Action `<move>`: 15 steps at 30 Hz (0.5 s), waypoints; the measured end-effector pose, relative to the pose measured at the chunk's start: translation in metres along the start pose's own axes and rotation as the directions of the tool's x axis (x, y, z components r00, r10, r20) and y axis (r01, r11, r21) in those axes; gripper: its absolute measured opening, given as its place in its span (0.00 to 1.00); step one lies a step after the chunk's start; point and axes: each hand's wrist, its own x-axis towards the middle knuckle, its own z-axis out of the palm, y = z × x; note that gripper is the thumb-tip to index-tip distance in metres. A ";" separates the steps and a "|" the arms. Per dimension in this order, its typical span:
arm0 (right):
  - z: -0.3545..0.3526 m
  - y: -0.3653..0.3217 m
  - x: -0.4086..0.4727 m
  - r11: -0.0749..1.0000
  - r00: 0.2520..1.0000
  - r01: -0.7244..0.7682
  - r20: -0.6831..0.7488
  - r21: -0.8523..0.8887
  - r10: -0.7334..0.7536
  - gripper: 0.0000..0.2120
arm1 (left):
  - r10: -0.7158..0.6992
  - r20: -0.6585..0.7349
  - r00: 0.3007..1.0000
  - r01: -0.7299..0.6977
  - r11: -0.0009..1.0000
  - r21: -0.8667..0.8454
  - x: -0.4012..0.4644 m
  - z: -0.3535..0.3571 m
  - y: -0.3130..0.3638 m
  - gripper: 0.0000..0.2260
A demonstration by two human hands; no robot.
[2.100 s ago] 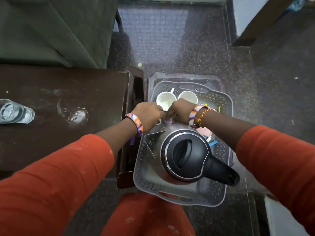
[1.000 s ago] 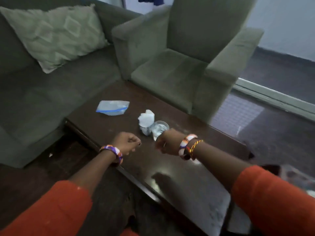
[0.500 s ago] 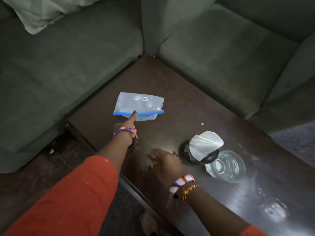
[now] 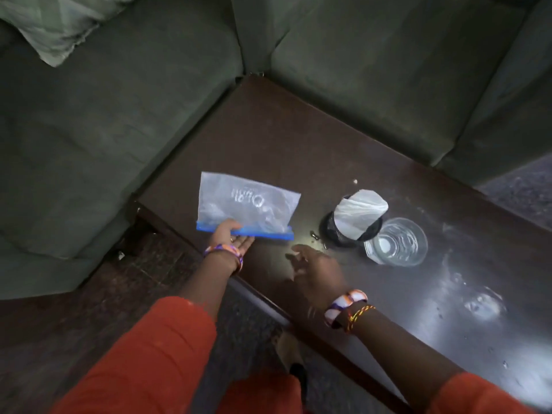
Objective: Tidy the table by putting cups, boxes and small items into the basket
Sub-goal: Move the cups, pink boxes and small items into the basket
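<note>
Room: dark wooden tabletop [image 4: 268, 138] sits in the corner between a green sofa [image 4: 104, 130] on your left and a green armchair [image 4: 388, 79] ahead; a pale cushion [image 4: 56, 22] lies at the sofa's far end.
Around the bag: a black mesh holder [image 4: 331, 231] with a white tissue [image 4: 358, 213] sticking out stands to the right of the bag, apart from it.
Glass: a clear drinking glass [image 4: 397, 242] stands just beside the holder, on its right, seemingly touching it.
Small bits: a few crumbs or specks lie between the bag and the holder; too small for you to identify.
Surface marks: wet rings and droplets [image 4: 484, 304] shine on the right part of the tabletop.
Zip bag: a clear plastic zip bag [image 4: 248, 201] with a blue seal strip along its near edge and faint white lettering; contents are unclear.
Bag position: near the left end of the tabletop, its near edge raised by your hand.
Left hand: your left hand [image 4: 231, 237] pinches the bag at the blue strip, thumb on top.
Right hand: your right hand [image 4: 313, 270] hovers over the tabletop, blurred, fingers loosely spread, holding nothing.
</note>
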 end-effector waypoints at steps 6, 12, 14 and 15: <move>0.011 0.004 -0.077 0.997 0.975 0.070 -0.210 -0.041 -0.078 0.34 | -0.036 0.018 0.999 0.032 0.983 0.182 -0.069 -0.053 -0.068 0.10; 0.009 0.042 -0.189 0.990 0.933 -0.132 -0.330 0.056 0.143 0.38 | -0.072 0.262 0.962 -0.064 0.878 0.475 -0.153 -0.071 -0.143 0.09; 0.003 0.058 -0.236 0.962 0.908 -0.195 -0.336 0.190 0.251 0.38 | -0.107 0.367 0.924 -0.135 0.805 0.577 -0.188 -0.067 -0.170 0.08; 0.000 0.067 -0.259 0.950 0.890 -0.208 -0.359 0.231 0.282 0.39 | -0.132 0.413 0.901 -0.168 0.772 0.613 -0.205 -0.063 -0.185 0.08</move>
